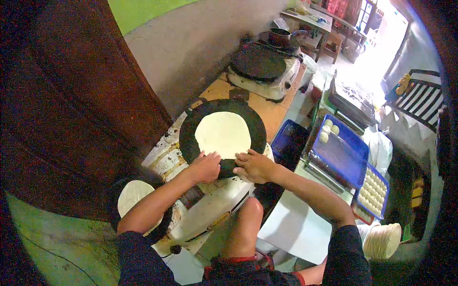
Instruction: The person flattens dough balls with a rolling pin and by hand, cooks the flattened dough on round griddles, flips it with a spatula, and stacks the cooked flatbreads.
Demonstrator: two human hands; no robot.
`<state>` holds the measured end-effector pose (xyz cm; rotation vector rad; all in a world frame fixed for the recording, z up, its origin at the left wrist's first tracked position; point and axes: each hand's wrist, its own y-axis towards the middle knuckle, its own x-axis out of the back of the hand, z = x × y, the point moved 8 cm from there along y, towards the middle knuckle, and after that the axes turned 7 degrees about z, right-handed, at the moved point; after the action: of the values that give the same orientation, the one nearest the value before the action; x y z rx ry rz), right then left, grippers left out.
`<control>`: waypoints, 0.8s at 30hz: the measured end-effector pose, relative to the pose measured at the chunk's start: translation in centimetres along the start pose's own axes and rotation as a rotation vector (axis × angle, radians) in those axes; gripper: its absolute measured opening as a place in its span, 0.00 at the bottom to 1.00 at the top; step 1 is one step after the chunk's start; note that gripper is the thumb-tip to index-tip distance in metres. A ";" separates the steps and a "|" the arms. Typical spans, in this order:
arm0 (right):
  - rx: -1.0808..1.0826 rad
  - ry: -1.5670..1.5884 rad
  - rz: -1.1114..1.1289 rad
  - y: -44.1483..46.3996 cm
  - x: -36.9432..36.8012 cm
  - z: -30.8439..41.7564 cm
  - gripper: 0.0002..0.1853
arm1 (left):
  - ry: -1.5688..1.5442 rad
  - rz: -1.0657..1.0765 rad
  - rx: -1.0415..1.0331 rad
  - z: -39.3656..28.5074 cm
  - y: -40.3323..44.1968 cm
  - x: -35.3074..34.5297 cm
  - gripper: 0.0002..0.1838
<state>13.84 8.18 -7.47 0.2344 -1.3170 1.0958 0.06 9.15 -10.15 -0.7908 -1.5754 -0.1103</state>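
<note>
A round, pale sheet of flatbread dough [223, 135] lies on a black griddle pan [258, 125] in front of me. My left hand [206, 167] has its fingers curled at the dough's near left edge. At the near right edge my right hand [255, 166] is closed in the same way, its fingertips on the rim of the dough. Both hands seem to pinch the edge; the thumbs are partly hidden. A second flatbread [134, 196] sits on another dark pan at the left, partly covered by my left forearm.
The white gas stove [217, 220] carries both pans. Farther back stands another stove with a dark griddle [259, 61] and a small pot [279, 37]. On the right are a blue tray [353, 159] with a few dough balls, a tray of several dough balls [372, 192], and stacked flatbreads [385, 241].
</note>
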 end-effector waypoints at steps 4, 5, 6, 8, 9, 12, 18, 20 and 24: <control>0.023 0.089 -0.211 2.0 1.4 0.6 0.35 | 0.086 0.073 0.111 0.3 0.0 4.4 0.24; 0.031 0.107 -0.397 2.8 2.1 0.8 0.36 | 0.106 0.015 0.135 1.6 1.2 4.7 0.23; 0.046 0.104 -0.359 4.2 0.8 0.9 0.36 | 0.125 -0.046 0.158 2.5 1.8 5.2 0.22; 0.075 0.095 -0.282 5.9 -1.4 0.8 0.36 | 0.160 -0.043 0.237 3.6 1.9 5.9 0.21; 0.144 0.215 -0.230 4.3 -0.3 2.3 0.37 | 0.176 -0.036 0.276 4.4 2.0 5.9 0.21; -0.252 0.374 0.171 1.8 1.6 0.6 0.35 | 0.188 -0.214 0.236 5.6 1.5 5.3 0.22; -0.420 -0.117 -0.547 5.5 2.5 -6.6 0.41 | 0.199 0.223 0.305 3.1 3.9 2.3 0.17; -0.533 -0.083 -0.442 4.3 3.3 -7.6 0.44 | 0.171 0.272 0.297 2.2 1.7 3.8 0.14; -0.393 -0.104 -0.522 1.2 2.7 -6.1 0.42 | 0.230 0.097 0.225 0.2 1.8 4.2 0.15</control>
<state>16.51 14.42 -7.54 0.3203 -1.4280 0.3805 1.07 12.38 -7.02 -0.6519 -1.3040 0.0455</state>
